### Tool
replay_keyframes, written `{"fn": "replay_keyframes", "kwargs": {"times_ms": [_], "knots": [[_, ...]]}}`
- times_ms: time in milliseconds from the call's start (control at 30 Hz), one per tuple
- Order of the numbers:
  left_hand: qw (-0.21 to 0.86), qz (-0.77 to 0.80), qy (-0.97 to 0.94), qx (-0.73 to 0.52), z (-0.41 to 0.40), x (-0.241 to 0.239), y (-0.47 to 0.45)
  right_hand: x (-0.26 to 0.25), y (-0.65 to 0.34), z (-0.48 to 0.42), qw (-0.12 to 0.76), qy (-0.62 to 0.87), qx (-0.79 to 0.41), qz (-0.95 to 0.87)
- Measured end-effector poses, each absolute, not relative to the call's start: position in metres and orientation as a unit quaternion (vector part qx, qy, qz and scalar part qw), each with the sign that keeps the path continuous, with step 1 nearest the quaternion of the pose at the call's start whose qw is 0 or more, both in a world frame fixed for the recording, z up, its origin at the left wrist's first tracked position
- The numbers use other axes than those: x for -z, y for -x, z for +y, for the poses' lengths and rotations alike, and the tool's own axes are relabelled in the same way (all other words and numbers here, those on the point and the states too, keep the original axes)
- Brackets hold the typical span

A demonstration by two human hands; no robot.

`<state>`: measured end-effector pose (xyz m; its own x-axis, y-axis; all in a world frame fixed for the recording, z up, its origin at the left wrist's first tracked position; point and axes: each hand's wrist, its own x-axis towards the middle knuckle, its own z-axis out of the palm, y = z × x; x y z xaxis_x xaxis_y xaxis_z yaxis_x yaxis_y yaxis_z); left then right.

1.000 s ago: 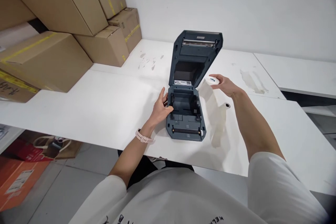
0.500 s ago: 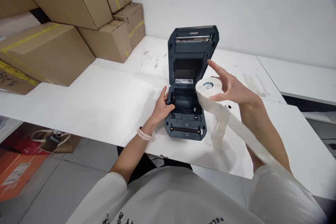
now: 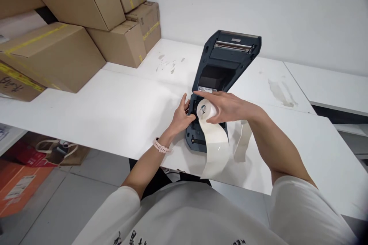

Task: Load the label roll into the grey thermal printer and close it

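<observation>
Head view showed the right hand [image 3: 230, 106] pinching a white paper roll with a bluish core [image 3: 210, 111], index finger extended, over the bay of an open, dark blue-grey plastic printer [image 3: 221, 63]; whether roll and bay touched was unclear. The left hand [image 3: 181, 118] lay half-open against the printer's left side, thumb at its rim. Good handling probably called for steady bracing there, the roll square to the bay, its loose strip [image 3: 217, 147] untwisted.

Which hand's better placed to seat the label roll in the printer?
Likely the right hand: it holds the label roll over the open label printer; the left hand only touches the printer's side.
</observation>
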<state>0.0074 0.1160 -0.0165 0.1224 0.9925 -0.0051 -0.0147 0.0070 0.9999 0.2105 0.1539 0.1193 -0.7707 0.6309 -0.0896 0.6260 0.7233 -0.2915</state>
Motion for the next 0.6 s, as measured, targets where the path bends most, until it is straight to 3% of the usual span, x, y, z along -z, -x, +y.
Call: {"fn": "replay_keyframes", "kwargs": {"times_ms": [133,367,600], "knots": [[0.534,0.463,-0.526,-0.473,0.118,0.022,-0.007,-0.117,-0.199,0.162,-0.066,0.348,-0.12,-0.927],[0.531,0.461,-0.524,-0.48,0.116,0.02,-0.008,-0.117,-0.191,0.156,-0.095,0.367,-0.12,-0.917],[0.532,0.457,-0.531,-0.476,0.115,0.018,-0.006,-0.086,-0.181,0.166,-0.104,0.364,-0.116,-0.918]]}}
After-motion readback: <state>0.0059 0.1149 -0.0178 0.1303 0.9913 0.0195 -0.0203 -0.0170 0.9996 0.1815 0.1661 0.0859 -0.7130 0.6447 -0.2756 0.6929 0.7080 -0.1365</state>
